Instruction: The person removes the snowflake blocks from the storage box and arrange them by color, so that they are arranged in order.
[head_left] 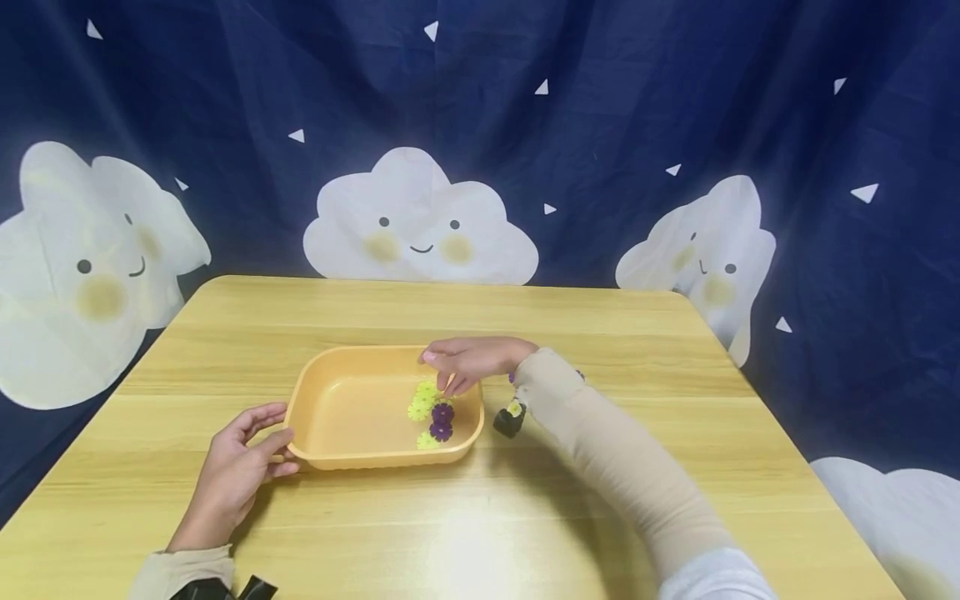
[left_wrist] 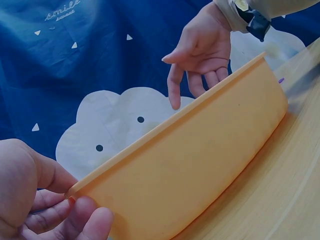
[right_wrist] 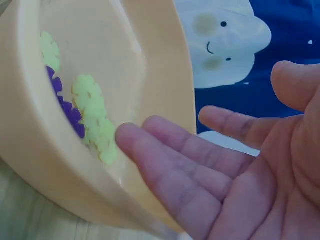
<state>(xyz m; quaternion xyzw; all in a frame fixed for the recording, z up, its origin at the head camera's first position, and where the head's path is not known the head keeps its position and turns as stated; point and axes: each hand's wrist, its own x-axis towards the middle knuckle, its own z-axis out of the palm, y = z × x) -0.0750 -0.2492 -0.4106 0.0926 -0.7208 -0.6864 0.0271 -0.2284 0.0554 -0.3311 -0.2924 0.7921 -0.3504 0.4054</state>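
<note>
Pinches one orange rounded-rectangular plastic basin (head_left: 356, 412) in left grip (head_left: 237, 465); holds right grip (head_left: 477, 360), fingers apart, over basin's two purple flower-shaped discs (head_left: 442, 413), three-plus yellow-green flower-shaped discs (head_left: 417, 408).

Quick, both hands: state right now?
Left hand: holding the orange basin, pinching its rim.
Right hand: open, holding nothing, over the basin's right end.

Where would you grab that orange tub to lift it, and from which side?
Probably the rim of the tub, at both short ends, coming from left and right. The rim stands raised above the table; the left hand holds the left end, and the flower-shaped pieces lie towards the right, so that end likely needs support.
</note>
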